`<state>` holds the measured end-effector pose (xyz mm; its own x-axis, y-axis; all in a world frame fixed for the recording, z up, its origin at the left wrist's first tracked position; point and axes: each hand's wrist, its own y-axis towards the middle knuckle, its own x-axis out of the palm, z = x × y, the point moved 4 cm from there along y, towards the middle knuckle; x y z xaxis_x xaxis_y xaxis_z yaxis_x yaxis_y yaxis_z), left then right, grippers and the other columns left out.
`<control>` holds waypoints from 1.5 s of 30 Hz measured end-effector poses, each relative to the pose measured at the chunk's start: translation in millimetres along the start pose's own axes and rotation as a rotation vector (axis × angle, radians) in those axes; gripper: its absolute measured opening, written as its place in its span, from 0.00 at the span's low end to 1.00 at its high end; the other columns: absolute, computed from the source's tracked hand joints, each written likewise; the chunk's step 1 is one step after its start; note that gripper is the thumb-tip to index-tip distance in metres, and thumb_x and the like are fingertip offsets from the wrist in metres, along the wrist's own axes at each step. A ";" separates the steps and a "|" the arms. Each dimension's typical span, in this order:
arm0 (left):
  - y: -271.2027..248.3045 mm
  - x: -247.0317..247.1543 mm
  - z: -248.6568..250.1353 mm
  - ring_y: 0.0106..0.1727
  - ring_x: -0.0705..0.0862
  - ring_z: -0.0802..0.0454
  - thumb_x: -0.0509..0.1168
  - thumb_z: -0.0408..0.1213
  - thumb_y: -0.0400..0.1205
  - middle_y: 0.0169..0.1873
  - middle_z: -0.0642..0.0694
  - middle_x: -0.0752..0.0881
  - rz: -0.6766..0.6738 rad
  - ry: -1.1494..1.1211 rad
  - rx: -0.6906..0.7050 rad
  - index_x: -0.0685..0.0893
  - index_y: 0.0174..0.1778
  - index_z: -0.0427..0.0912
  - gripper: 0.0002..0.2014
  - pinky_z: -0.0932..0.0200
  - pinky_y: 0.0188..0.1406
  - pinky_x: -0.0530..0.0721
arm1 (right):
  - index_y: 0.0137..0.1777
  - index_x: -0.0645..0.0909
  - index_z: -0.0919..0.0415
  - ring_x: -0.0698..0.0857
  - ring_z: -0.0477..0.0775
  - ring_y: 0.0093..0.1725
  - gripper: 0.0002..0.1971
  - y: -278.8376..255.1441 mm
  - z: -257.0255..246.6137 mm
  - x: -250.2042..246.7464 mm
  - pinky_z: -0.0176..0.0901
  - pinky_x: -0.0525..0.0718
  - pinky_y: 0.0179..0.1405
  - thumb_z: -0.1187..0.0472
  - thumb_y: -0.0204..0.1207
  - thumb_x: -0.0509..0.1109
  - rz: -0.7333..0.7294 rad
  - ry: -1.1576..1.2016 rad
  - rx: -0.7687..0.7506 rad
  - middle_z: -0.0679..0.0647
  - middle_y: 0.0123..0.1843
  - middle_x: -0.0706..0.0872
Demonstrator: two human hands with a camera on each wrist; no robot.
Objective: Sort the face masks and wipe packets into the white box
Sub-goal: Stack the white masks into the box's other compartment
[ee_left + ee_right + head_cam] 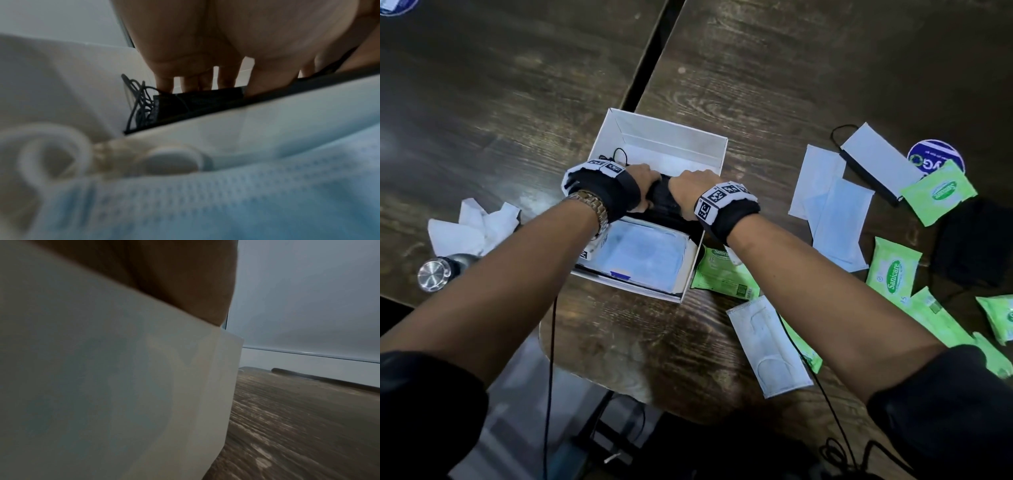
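Underfoot of everything, a dark wood-grain bench [774,85] carries the white box [674,137], a stiff card carton. Both hands reach into it: the left hand [643,180] and right hand [690,186] each have a grip curled on a pleated black mask [662,202] there. A soft blue mask [643,253] lies in the near compartment. Glossy green wipe packets [893,270] and flat pale masks [835,222] lie scattered to the right on the bench.

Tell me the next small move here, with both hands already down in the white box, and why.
Probably press the black mask flat and let go. Both the left hand and right hand grip it inside the white box, beyond the blue mask, and its ear loops are bunched at the wall.
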<state>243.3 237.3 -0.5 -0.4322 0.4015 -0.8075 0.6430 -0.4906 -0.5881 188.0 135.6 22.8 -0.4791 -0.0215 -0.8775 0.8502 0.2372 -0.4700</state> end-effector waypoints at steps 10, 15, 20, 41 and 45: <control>-6.2 11.8 -5.3 0.85 0.51 0.43 0.64 0.44 0.81 0.84 0.41 0.53 0.169 0.044 -0.035 0.50 0.84 0.38 0.40 0.38 0.82 0.49 | 0.69 0.77 0.64 0.77 0.62 0.71 0.20 -23.6 21.5 -11.7 0.49 0.72 0.68 0.57 0.80 0.70 0.407 0.426 -0.035 0.61 0.69 0.81; -24.8 -50.8 31.8 0.85 0.45 0.40 0.62 0.44 0.83 0.85 0.39 0.48 0.499 -0.130 0.081 0.48 0.85 0.36 0.39 0.38 0.82 0.42 | 0.73 0.78 0.65 0.78 0.60 0.72 0.22 -94.6 103.7 21.4 0.52 0.73 0.76 0.58 0.80 0.70 0.761 0.765 0.218 0.60 0.72 0.81; -32.1 -111.2 138.4 0.85 0.49 0.38 0.61 0.46 0.78 0.84 0.37 0.55 0.698 -0.330 0.365 0.55 0.84 0.35 0.40 0.40 0.82 0.43 | 0.67 0.81 0.66 0.80 0.63 0.69 0.18 -177.7 201.4 107.4 0.47 0.70 0.71 0.60 0.79 0.71 0.695 0.784 0.671 0.62 0.68 0.84; 103.3 -27.2 557.4 0.73 0.72 0.35 0.67 0.44 0.81 0.75 0.35 0.71 0.135 -0.214 0.507 0.55 0.84 0.41 0.38 0.51 0.68 0.72 | 0.66 0.77 0.63 0.78 0.67 0.66 0.19 -377.4 436.7 251.8 0.57 0.77 0.61 0.56 0.79 0.72 0.719 0.733 1.319 0.64 0.63 0.81; 118.2 -32.0 583.6 0.70 0.72 0.38 0.67 0.50 0.80 0.70 0.38 0.69 0.221 -0.132 0.468 0.69 0.76 0.42 0.30 0.50 0.68 0.72 | 0.71 0.72 0.62 0.76 0.68 0.68 0.30 -373.9 454.7 255.7 0.57 0.77 0.62 0.55 0.74 0.79 0.633 0.768 1.358 0.63 0.68 0.77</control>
<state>-35.9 -284.9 -71.2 -0.4140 0.1635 -0.8955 0.3903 -0.8568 -0.3369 -153.1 -400.3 -69.2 0.3473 0.2853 -0.8933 0.3010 -0.9361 -0.1819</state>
